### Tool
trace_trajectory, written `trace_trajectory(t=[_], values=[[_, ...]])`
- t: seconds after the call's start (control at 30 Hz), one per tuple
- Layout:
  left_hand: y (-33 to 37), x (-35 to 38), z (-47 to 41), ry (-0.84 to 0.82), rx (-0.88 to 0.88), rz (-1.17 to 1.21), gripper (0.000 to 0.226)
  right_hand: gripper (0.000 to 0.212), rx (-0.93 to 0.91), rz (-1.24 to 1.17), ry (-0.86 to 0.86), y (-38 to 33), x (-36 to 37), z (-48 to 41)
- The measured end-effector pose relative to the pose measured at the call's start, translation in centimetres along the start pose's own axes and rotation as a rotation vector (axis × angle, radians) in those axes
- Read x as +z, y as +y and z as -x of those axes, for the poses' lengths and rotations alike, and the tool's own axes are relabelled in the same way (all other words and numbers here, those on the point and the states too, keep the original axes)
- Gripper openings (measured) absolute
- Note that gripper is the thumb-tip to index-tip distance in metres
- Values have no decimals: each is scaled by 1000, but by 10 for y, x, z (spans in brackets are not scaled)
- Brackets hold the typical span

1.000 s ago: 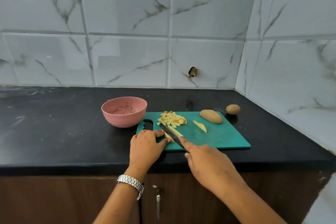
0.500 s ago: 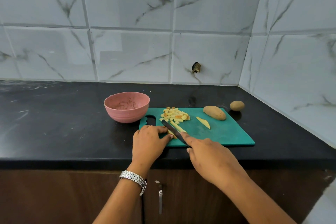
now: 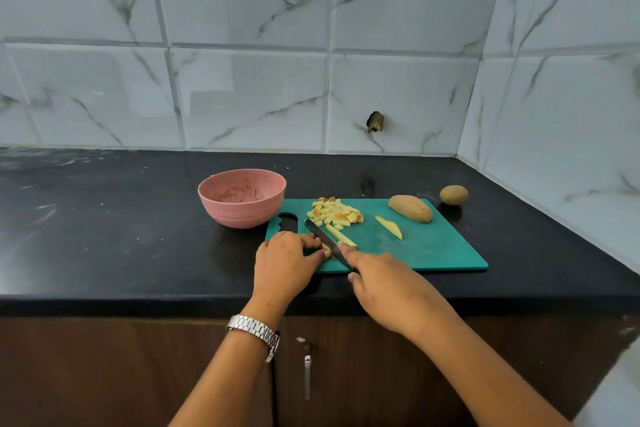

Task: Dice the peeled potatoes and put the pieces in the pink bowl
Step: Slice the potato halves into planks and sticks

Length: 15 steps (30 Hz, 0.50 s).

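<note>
The black table (image 3: 104, 236) carries a green cutting board (image 3: 433, 246), the pink bowl (image 3: 239, 215) just beside its left corner. The right hand (image 3: 391, 288) curls its fingers round a knife (image 3: 322, 236); the left hand (image 3: 284, 263) pinches potato strips (image 3: 341, 238) near the diced pile (image 3: 334, 213).

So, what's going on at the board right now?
A person is dicing potato on the green cutting board. The right hand holds the knife, blade over potato strips that the left hand steadies. A pile of diced pieces lies on the board, none visible in the pink bowl. A wedge, a large potato and a small potato wait.
</note>
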<state>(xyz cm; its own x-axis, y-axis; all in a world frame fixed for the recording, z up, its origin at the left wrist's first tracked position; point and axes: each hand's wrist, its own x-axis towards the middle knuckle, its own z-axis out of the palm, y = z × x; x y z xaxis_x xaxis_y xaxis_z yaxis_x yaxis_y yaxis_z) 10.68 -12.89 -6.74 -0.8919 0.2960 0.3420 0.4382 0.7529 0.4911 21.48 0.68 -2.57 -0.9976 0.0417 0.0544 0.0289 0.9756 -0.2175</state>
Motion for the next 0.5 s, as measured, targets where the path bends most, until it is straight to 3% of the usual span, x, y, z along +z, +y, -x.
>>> trace_trajectory(t=[0.37, 0.5], values=[[5, -4, 8, 62, -25, -9, 33, 77, 50, 253, 29, -5, 10, 31], [8, -6, 11, 76, -42, -51, 42, 61, 51, 175, 57, 10, -1, 40]])
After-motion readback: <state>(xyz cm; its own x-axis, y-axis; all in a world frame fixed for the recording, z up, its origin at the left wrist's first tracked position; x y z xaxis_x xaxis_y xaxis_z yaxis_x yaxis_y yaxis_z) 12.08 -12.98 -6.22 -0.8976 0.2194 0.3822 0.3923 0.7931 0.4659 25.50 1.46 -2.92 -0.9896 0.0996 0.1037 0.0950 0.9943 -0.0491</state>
